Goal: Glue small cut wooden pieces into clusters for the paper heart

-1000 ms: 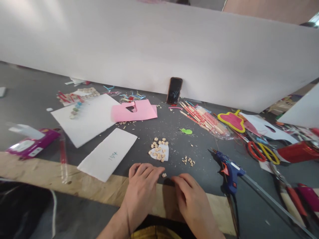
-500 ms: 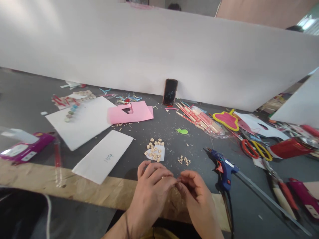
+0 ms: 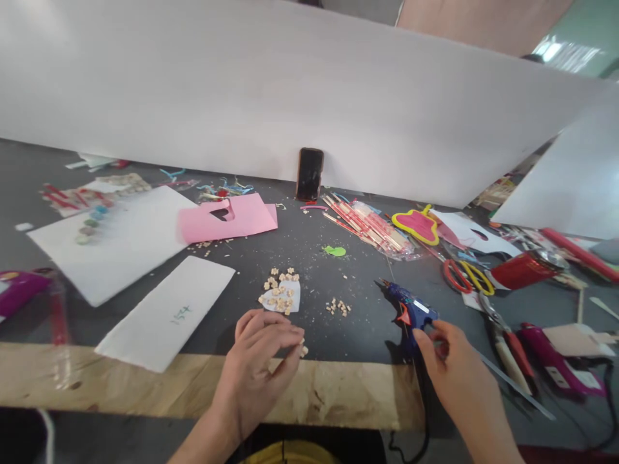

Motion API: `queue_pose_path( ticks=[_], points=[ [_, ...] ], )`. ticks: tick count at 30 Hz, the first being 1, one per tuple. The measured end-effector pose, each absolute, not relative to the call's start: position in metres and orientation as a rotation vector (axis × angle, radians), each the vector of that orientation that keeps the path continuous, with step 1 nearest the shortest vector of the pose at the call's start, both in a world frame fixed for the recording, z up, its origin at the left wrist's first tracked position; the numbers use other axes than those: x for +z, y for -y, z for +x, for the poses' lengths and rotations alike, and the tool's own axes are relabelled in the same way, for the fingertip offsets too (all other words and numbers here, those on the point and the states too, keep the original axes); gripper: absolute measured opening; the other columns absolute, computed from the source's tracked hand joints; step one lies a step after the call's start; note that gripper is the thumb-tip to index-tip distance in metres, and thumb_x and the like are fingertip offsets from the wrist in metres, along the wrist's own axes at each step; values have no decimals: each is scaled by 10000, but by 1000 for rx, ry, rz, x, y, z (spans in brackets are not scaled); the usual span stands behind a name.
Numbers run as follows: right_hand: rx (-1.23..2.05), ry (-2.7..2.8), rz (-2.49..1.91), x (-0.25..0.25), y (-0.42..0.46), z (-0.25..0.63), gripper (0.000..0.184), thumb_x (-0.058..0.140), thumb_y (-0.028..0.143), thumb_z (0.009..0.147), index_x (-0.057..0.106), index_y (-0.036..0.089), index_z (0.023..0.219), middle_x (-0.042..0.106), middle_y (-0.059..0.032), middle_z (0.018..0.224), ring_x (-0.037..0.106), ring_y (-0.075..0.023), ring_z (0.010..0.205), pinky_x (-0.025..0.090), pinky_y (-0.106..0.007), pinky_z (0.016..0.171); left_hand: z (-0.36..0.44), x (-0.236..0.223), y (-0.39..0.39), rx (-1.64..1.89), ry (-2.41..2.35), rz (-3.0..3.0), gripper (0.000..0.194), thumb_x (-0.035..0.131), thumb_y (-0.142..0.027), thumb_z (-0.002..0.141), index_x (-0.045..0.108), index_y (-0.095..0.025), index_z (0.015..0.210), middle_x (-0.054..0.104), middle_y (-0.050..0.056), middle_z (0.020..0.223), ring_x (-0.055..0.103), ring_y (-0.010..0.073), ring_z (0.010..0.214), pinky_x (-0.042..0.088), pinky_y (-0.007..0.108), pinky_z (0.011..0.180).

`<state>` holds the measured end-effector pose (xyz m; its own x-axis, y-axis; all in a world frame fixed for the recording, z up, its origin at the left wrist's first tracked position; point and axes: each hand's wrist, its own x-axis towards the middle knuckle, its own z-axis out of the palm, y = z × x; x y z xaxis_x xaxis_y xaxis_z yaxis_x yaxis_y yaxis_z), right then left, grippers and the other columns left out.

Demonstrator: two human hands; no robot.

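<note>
My left hand (image 3: 264,357) is closed in a pinch, with a small pale wooden flower-shaped piece (image 3: 304,351) showing at its fingertips. Just beyond it, several similar pieces lie on and around a small white card (image 3: 295,298). To their right is a little pile of pale bits (image 3: 338,307). My right hand (image 3: 452,364) is at the handle of a blue glue gun (image 3: 411,309), thumb against or just over it, with a gap between thumb and forefinger. The gun lies on its side on the dark table, a glue stick running out behind.
A phone (image 3: 310,174) leans against the white partition (image 3: 232,96). Pink paper (image 3: 242,222) and white boards (image 3: 167,316) lie left. Red-wrapped sticks (image 3: 367,225), scissors (image 3: 458,277), pliers (image 3: 507,348), a red can (image 3: 520,269) and a purple tool (image 3: 563,364) lie right.
My right hand has left my left hand and moved right to the glue gun. My left hand keeps the small wooden piece. The view has shifted rightward.
</note>
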<state>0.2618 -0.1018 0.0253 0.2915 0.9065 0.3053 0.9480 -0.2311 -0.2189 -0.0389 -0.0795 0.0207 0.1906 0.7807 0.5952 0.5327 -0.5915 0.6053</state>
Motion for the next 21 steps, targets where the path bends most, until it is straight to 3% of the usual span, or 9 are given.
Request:
queue_pose_path(
  ticks=[3,7,10,13,16,21],
  points=[
    [9,1642,-2390,24,95,261,476,431,610,782,576,183,935,682,-127,809,648,-285,676,432,-342,531,-48,17,79,1363,-1316,2125,177,589,-62,798,631,-229,841,700,-3,763,594,192,816,429,381,791],
    [210,1551,-2498,34,78,260,270,494,496,730,566,239,686,640,-74,591,622,-282,576,376,-332,503,-57,18,80,1378,-1347,2015,170,579,-67,797,632,-227,823,703,14,802,592,199,847,470,369,767],
    [349,1484,-2456,44,69,266,232,550,464,658,577,246,587,647,-50,555,613,-262,542,391,-324,496,-56,18,82,1396,-1326,1974,181,564,-47,779,614,-221,778,715,13,817,593,194,840,486,366,760],
    [465,1366,-2363,48,74,271,240,546,450,662,633,227,660,675,-43,601,631,-248,592,439,-315,525,-53,15,83,1381,-1325,1920,182,560,-40,763,606,-216,751,714,8,804,593,188,835,494,353,754],
    [767,1106,-1992,44,89,268,261,578,452,695,648,227,806,654,-25,624,610,-213,581,462,-295,508,-51,12,83,1360,-1313,1878,184,557,-36,756,594,-215,730,702,1,789,592,177,827,494,326,740],
    [1333,714,-1342,33,116,235,405,718,504,626,680,191,880,586,-35,639,430,-100,461,314,-190,344,-49,11,81,1333,-1299,1845,177,567,-46,773,595,-219,747,670,-4,786,593,159,839,479,279,744]
  ],
)
